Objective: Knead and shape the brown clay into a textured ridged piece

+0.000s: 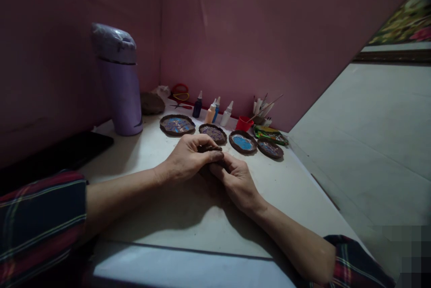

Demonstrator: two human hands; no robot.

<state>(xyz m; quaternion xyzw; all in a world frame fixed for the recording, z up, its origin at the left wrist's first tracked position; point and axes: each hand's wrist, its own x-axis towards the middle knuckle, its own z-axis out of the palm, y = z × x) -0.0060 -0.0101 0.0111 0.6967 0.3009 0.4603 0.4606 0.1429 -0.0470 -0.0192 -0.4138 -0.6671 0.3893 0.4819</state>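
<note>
The left hand [188, 157] and right hand [237, 180] pinch dark clay [208, 148] above the counter [161, 220]. Pressing too hard could tear the clay; reaching forward carelessly could knock the dish [221, 141] just behind, perhaps denting it if soft.

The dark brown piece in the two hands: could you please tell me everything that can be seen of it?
The dark brown piece looks like clay, uneven at the edge. A narrow strip shows in the left hand, between thumb and fingers; the right hand grips it from the right. Most is hidden, so its full shape, and whether it touches the white table, cannot be told.
</note>
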